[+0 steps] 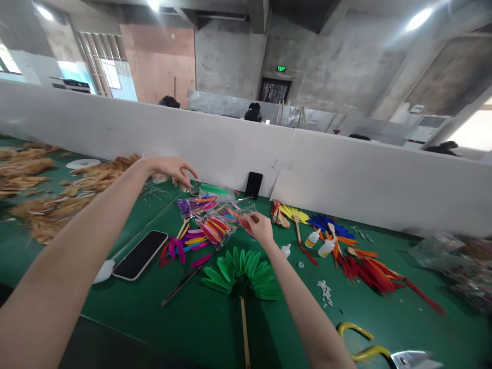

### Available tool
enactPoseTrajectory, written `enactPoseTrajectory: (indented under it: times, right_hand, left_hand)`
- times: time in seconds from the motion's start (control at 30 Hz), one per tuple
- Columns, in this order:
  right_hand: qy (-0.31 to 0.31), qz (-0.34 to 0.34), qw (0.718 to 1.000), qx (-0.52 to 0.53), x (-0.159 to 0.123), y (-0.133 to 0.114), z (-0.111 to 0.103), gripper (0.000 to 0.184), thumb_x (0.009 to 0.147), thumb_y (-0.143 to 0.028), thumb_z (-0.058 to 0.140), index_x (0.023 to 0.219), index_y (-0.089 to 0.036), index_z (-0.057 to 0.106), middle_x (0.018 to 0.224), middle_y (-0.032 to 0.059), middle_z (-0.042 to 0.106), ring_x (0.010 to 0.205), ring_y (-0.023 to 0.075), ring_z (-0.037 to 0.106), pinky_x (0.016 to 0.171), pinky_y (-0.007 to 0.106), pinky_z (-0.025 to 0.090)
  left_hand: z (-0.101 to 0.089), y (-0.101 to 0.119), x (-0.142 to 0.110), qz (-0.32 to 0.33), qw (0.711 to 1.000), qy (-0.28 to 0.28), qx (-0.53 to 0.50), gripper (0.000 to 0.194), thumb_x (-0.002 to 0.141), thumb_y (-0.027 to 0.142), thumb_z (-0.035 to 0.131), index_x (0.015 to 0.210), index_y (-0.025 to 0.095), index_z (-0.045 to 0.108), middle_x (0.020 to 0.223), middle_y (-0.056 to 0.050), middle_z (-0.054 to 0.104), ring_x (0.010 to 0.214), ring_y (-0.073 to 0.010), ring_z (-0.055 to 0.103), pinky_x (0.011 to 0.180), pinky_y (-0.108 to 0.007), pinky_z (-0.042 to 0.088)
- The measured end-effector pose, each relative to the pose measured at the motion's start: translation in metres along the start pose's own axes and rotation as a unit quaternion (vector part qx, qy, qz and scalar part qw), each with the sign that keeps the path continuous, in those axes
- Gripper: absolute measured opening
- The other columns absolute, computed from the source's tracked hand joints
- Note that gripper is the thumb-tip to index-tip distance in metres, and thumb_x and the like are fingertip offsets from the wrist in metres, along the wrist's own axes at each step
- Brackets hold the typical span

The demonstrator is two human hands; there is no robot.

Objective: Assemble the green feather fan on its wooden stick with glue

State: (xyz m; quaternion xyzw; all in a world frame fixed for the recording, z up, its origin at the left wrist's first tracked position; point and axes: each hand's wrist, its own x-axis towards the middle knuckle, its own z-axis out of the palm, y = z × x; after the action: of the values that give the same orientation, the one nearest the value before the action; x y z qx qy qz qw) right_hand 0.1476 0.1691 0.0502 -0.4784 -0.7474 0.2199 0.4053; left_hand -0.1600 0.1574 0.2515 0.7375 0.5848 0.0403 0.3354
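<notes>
My left hand (173,170) hovers at the back of the table with fingers bent and apart, holding nothing; near it lies a clear bag of purple and pink feathers (197,205). The fingers of my right hand (260,226) are pinched on the edge of a clear plastic bag (235,214) with orange and blue feathers inside. Beside that lies another bag of red and yellow feathers (216,228). In front of my hands, a fan of green feathers (242,271) on a wooden stick (245,328) rests on the green table.
Brown fibres (57,205) cover the left side. A large phone (141,254) lies flat; a smaller phone (253,185) leans on the white partition (215,143). Glue bottles (326,247), red feathers (372,274), white beads (325,293) and yellow-handled scissors (369,351) are on the right.
</notes>
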Motion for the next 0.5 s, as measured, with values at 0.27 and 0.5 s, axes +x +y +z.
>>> enactPoseTrajectory:
  times: [0.27, 0.5]
  right_hand:
    - [-0.043, -0.114, 0.992, -0.027, 0.016, -0.042, 0.044, 0.044, 0.066, -0.033, 0.073, 0.107, -0.022, 0.062, 0.12, 0.0092, 0.06, 0.117, 0.0252, 0.049, 0.108, 0.043, 0.022]
    - [-0.146, -0.016, 0.924, 0.354, -0.03, -0.064, 0.011, 0.054, 0.083, -0.058, 0.043, 0.122, -0.021, 0.051, 0.11, 0.0082, 0.064, 0.098, 0.0206, 0.063, 0.08, 0.033, 0.051]
  left_hand:
    - [0.053, 0.01, -0.037, 0.056, 0.971, 0.193, -0.13, 0.051, 0.075, 0.028, 0.058, 0.123, 0.013, 0.051, 0.087, -0.008, 0.071, 0.075, -0.0159, 0.064, 0.064, -0.022, 0.045]
    - [0.153, 0.023, -0.043, 0.071, 0.949, 0.205, -0.227, 0.044, 0.073, 0.03, 0.058, 0.115, 0.019, 0.056, 0.077, -0.004, 0.07, 0.068, -0.0164, 0.065, 0.063, -0.026, 0.049]
